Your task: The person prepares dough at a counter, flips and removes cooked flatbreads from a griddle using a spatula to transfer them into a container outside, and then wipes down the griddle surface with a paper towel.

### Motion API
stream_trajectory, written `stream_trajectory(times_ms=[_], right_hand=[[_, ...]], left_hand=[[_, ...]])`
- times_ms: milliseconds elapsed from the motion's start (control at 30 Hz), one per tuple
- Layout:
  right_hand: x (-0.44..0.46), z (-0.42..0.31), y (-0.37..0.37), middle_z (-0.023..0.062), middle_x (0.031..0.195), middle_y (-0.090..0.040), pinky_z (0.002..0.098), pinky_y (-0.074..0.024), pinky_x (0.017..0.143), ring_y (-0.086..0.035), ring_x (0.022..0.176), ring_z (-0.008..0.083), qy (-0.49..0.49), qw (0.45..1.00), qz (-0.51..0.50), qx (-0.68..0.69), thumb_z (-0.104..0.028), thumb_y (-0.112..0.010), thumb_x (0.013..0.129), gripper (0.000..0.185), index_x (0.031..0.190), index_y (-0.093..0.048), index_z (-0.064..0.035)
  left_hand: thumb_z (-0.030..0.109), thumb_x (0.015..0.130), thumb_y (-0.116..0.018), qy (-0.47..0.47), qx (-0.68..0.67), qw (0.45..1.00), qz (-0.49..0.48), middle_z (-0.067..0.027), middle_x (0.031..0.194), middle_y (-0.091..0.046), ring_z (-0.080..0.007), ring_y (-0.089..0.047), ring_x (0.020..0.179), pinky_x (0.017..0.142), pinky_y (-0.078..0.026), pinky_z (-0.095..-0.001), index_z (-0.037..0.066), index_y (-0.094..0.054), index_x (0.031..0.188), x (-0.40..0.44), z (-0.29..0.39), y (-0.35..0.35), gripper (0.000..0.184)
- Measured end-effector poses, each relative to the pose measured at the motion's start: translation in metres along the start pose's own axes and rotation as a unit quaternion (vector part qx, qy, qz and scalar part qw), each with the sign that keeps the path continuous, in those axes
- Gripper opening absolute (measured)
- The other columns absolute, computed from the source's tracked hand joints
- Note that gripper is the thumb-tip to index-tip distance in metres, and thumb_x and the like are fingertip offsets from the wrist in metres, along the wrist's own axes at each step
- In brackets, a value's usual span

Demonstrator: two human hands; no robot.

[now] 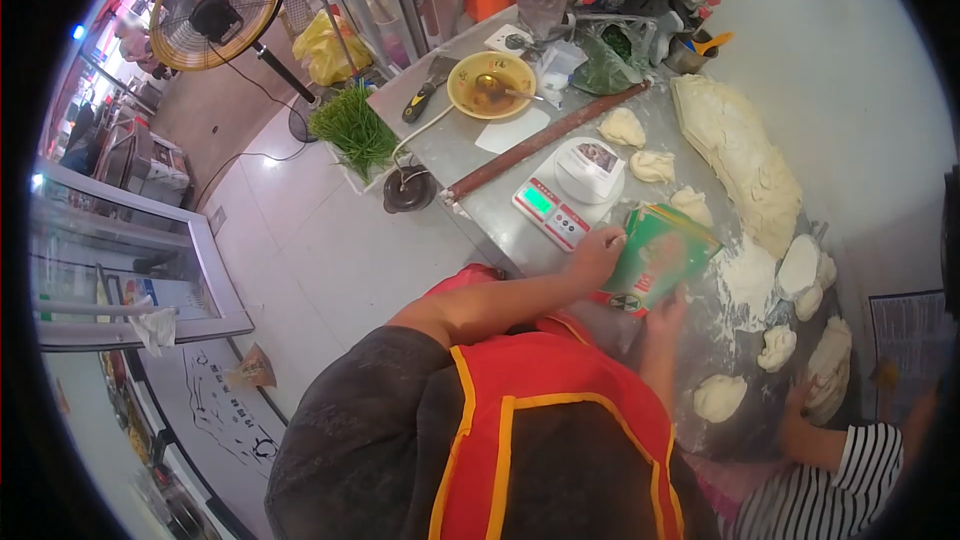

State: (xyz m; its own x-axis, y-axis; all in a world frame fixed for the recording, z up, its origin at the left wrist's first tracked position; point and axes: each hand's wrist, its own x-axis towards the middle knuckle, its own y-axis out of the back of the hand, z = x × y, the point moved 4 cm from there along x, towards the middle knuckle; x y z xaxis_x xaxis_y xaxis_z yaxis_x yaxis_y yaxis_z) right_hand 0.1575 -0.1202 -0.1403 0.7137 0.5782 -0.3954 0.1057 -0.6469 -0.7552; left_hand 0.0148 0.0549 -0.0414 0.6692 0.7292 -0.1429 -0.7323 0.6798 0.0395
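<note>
My right hand [667, 313] grips the lower edge of a green packet [650, 265] with red and white print, tilted over the worktop. At the packet's left edge, my left hand [598, 253] has its fingers closed on it; the fingertips are small and partly hidden. Just beyond the left hand is a red and white kitchen scale [552, 212] with a lit green display. A printed card [590, 162] lies on its round white platform. Dough pieces [690, 204] sit beyond the packet.
A wooden rolling pin [545, 142] lies beyond the scale, near a yellow bowl [466, 90] with liquid and a spoon. A long dough slab [740, 165] and spilled flour [748, 285] are on the right. Another person's hand [800, 402] touches dough at lower right.
</note>
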Motion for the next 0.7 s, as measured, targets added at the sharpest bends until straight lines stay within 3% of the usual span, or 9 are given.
stream_trajectory(times_ms=[33, 133, 700], right_hand=[[-0.001, -0.001, 0.0, 0.0105, 0.118, -0.055, 0.0403, -0.0402, 0.094, -0.053, 0.107, 0.0238, 0.001, 1.0, 0.006, 0.005, -0.02, -0.054, 0.088, 0.037, 0.119, -0.048, -0.0015], [-0.002, -0.002, -0.005, 0.0105, 0.118, -0.055, 0.0404, -0.0403, 0.094, -0.053, 0.107, 0.0239, 0.019, 0.998, -0.039, -0.052, -0.02, -0.054, 0.088, 0.036, 0.119, -0.048, -0.0014], [-0.003, -0.001, -0.011, 0.0108, 0.117, -0.055, 0.0407, -0.0416, 0.094, -0.054, 0.106, 0.0234, -0.002, 1.0, -0.021, 0.001, -0.02, -0.054, 0.089, 0.036, 0.119, -0.047, -0.0013]], left_hand=[[0.017, 0.085, -0.048, 0.004, 0.0, 1.0, 0.002, -0.0172, 0.072, -0.058, -0.0264, -0.057, 0.066, 0.062, -0.043, -0.0357, 0.001, -0.059, 0.086, 0.0, 0.0, 0.0, 0.019], [0.017, 0.085, -0.049, 0.012, 0.006, 1.0, 0.002, -0.0172, 0.073, -0.058, -0.0262, -0.057, 0.066, 0.062, -0.043, -0.0358, 0.001, -0.059, 0.087, 0.001, 0.0, 0.0, 0.02], [0.019, 0.085, -0.049, 0.026, 0.008, 1.0, -0.004, -0.0149, 0.07, -0.058, -0.0238, -0.057, 0.063, 0.059, -0.042, -0.0354, 0.002, -0.06, 0.084, 0.0, 0.0, -0.001, 0.02]])
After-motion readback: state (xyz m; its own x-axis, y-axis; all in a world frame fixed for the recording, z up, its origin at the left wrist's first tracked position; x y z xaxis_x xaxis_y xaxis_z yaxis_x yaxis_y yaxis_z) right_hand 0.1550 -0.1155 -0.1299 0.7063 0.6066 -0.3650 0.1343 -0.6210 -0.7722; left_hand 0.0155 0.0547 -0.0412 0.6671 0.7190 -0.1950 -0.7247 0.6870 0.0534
